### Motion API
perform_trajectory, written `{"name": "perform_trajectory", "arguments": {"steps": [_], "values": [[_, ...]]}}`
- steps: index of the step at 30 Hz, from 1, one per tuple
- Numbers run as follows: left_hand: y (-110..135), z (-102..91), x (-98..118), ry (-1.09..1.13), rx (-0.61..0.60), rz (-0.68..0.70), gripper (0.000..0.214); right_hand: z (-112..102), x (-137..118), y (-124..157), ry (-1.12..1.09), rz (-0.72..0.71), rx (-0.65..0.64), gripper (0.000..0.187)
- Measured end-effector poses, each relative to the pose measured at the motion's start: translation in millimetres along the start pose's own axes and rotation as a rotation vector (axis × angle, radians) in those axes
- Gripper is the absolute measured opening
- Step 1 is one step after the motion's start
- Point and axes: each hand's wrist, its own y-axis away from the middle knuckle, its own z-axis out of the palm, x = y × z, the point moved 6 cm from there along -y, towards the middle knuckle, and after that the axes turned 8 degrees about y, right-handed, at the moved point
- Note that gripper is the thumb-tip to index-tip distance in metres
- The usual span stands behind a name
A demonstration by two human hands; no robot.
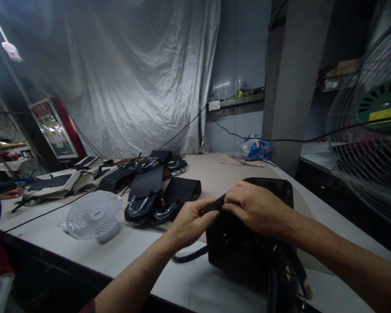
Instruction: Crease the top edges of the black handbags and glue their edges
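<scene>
1. One bench [189,269] carries the things; its near left part is cut off by the left arm.
2. One big fan [378,104] stands beyond the bench's right edge, and the picture cuts its right side.
3. One bag [234,248], black, stands near the bench's front edge, towards the right edge. It is directly under the right hand [257,208] and just to the right of the left hand [190,221]. Its lower part is very dark, so the details there are hard to make out.
4. Two black bags [146,191] lie in front of others, on the far side of the left hand; those behind overlap, and I cannot count them.
5. One white fan [94,213] stands near the front edge, to the left.
6. Two hands: both are closed on the bag's upper edge, near each other; the right fingertips are partly hidden.
7. One plastic bundle [257,148] lies at the bench's far right corner.
</scene>
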Motion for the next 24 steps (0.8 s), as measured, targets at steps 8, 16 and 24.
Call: {"name": "perform_trajectory", "arguments": {"steps": [8, 16, 24], "values": [[-0.2, 2.2, 0.9, -0.108, 0.025, 0.025, 0.037, 1.0, 0.9, 0.6, 0.095, 0.156, 0.000, 0.026], [-3.0, 2.3, -1.0, -0.090, 0.050, 0.020, 0.034, 0.0, -7.9, -1.1, 0.196, 0.193, -0.001, 0.027], [-13.9, -5.3, 14.0, -0.451, 0.179, 0.081, 0.030, -5.3, 4.7, 4.5, 0.214, 0.172, 0.017, 0.025]]}}
